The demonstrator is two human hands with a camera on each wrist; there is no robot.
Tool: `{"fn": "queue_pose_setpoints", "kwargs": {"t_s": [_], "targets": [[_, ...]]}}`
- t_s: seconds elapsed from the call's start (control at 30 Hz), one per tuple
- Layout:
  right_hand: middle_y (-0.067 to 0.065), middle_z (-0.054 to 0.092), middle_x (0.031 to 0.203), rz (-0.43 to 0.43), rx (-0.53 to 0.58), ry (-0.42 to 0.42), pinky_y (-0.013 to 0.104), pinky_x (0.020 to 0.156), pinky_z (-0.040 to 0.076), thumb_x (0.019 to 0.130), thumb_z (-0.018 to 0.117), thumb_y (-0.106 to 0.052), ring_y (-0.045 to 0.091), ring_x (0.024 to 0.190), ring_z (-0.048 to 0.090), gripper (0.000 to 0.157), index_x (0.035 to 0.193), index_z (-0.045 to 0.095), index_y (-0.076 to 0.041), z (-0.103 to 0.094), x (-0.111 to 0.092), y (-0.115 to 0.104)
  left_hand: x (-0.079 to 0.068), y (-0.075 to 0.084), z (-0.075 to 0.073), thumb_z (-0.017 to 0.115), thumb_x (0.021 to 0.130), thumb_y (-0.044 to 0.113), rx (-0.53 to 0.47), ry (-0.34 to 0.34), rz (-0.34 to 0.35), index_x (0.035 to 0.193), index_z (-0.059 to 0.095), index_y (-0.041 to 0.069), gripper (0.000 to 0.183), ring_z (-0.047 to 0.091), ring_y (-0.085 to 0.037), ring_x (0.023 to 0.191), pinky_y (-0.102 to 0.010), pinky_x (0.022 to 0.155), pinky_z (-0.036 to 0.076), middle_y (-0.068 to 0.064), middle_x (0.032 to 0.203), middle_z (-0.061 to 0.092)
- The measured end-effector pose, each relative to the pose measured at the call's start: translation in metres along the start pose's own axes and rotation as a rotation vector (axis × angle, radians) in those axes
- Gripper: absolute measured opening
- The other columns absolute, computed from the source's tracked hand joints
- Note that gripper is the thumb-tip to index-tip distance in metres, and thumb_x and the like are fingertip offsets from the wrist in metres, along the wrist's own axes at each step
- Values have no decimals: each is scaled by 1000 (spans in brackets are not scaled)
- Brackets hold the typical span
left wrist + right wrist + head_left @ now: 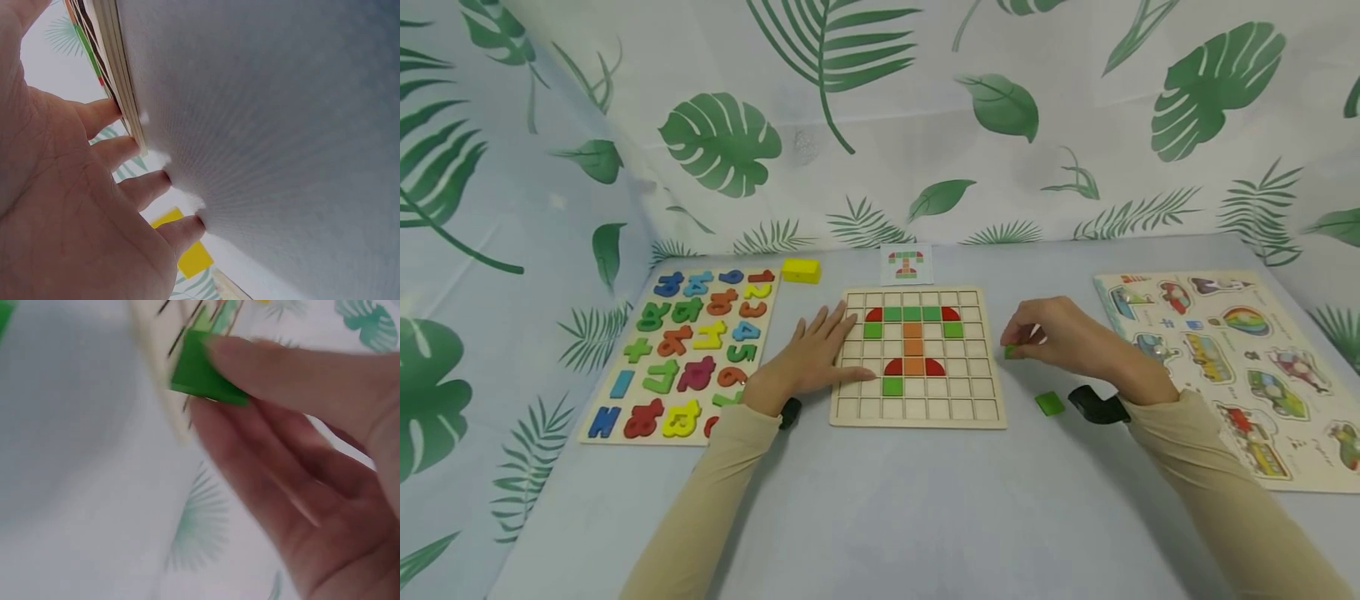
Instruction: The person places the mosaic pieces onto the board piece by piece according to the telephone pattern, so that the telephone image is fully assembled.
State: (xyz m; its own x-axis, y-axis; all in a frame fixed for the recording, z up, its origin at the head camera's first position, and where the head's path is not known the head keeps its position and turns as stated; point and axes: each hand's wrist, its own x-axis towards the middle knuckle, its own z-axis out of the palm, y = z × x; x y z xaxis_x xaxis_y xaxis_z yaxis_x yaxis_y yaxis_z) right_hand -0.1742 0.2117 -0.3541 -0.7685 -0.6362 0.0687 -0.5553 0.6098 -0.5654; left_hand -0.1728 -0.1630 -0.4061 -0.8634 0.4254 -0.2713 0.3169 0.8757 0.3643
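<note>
My left hand [808, 358] lies spread at the left side of a wooden grid board [917, 410], its thumb over the board and some fingertips at the edge. In the left wrist view, the other fingertips touch the tabletop. My right hand [1060, 333] pinches a green square tile [200, 372] between thumb and fingers, just off the board's right edge. On the grid, red rounded tiles [935, 367], green squares [892, 386] and a column of orange squares [913, 343] form a figure. A loose green tile [1049, 404] lies on the table below my right hand.
Behind the board lies a pattern card [906, 265] with a similar figure. A number puzzle [625, 440] sits at left, with a yellow block [801, 271] by its far corner. At right lies a picture puzzle [1315, 479]. A leaf-printed cloth backs the table.
</note>
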Motion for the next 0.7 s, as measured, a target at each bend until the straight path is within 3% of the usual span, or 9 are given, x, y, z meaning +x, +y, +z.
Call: {"fn": "queue_pose_setpoints", "kwargs": {"t_s": [0.17, 0.27, 0.4, 0.7], "targets": [[1, 71, 89, -133, -47, 138, 36, 73, 61, 81, 82, 12, 16, 81, 71, 21, 94, 81, -3, 3, 17, -19, 0, 0, 0, 63, 97, 64, -2, 0, 2, 169, 13, 10, 103, -3, -39, 161, -62, 126, -1, -11, 176, -4], [1, 71, 89, -205, -27, 166, 36, 72, 62, 80, 83, 14, 15, 80, 70, 23, 95, 82, -4, 7, 27, -29, 1, 0, 0, 63, 97, 65, -5, 0, 5, 169, 14, 10, 103, -3, -39, 161, -62, 126, -1, -11, 176, -3], [-1, 71, 91, -230, 25, 136, 35, 74, 62, 82, 82, 12, 16, 81, 71, 22, 96, 81, -4, 14, 37, -41, 2, -1, 0, 63, 96, 65, -7, -4, 5, 169, 14, 11, 103, -3, -39, 161, -62, 126, -1, -11, 176, -4], [2, 73, 94, -218, 86, -17, 30, 77, 61, 86, 81, 8, 19, 90, 71, 14, 96, 81, -3, 40, 56, -52, 2, -2, 1, 60, 96, 68, -1, -14, -7, 170, 12, 13, 104, -3, -37, 161, -61, 126, -1, -10, 176, -4]]}}
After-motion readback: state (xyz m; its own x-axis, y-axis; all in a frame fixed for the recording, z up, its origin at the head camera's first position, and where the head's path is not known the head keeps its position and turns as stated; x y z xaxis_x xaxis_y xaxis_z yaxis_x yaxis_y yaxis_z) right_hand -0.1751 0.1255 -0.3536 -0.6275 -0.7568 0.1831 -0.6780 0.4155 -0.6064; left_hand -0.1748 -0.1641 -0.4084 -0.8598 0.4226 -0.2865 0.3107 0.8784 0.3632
